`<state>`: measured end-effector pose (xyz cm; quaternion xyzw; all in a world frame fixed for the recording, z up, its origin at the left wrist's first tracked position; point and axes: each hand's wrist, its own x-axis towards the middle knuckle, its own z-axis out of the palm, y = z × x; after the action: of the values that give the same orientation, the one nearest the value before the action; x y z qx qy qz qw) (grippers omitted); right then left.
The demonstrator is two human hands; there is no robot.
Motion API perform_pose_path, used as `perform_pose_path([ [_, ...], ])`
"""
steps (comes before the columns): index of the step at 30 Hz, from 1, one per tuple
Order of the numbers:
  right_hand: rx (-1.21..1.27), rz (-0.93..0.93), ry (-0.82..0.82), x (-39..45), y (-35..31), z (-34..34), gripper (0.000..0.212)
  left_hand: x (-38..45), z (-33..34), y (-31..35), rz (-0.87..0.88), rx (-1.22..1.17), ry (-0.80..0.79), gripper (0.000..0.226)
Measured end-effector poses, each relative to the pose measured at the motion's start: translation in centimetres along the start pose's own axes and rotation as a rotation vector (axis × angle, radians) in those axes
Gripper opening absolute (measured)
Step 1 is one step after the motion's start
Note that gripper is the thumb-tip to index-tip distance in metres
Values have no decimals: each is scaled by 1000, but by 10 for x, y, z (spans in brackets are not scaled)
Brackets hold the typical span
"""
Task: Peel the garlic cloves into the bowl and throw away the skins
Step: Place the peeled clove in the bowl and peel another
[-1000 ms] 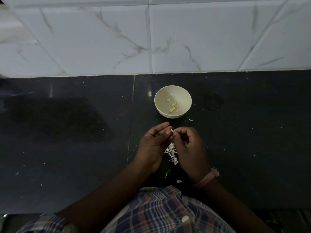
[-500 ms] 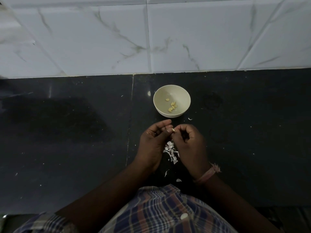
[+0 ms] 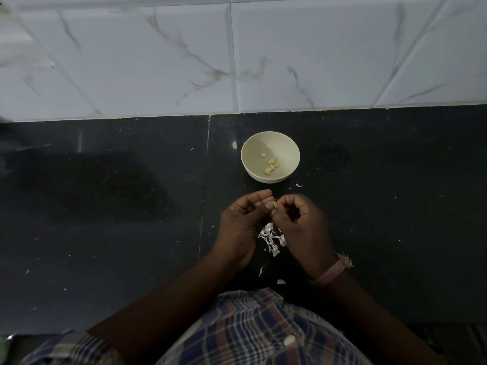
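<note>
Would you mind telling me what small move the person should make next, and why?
Probably finish stripping the skin off the garlic clove pinched between the left hand and right hand, then reach forward and drop it into the bowl. Several peeled cloves already lie there, and the skins are piling on the counter beneath the hands.

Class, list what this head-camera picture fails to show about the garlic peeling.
- Clove between the left hand and right hand: fingers cover it; only a pale sliver shows.
- Count of cloves in the bowl: too small, clustered.
- Skins pile: partly hidden by both hands.
- Bin for skins: not in view.
</note>
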<state>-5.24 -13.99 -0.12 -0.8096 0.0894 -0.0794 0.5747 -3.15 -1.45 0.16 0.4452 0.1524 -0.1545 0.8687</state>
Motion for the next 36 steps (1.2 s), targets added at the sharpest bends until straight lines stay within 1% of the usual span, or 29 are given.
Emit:
perform_pose_path([
  [5, -34, 33, -46, 0, -1, 1, 10, -2, 1, -4, -60, -35, 19, 24],
  [8, -28, 74, -80, -1, -4, 3, 7, -2, -1, -4, -67, -55, 8, 26],
  [12, 104, 168, -79, 1, -6, 6, 6, 1, -5, 0, -86, -92, -36, 34],
  [16, 255, 238, 1, 2, -7, 7, 13, 4, -7, -2, -93, -99, -37, 29],
  [22, 150, 149, -38, 4, -8, 1, 6, 5, -6, 2, -18, -16, 1, 33],
  [30, 126, 171, -51, 6, -2, 4, 4, 1, -4, 2, 2, -2, 20, 32],
  [36, 104, 150, -106, 6, -4, 0, 5, 0, -4, 4, 22, 18, 23, 31],
])
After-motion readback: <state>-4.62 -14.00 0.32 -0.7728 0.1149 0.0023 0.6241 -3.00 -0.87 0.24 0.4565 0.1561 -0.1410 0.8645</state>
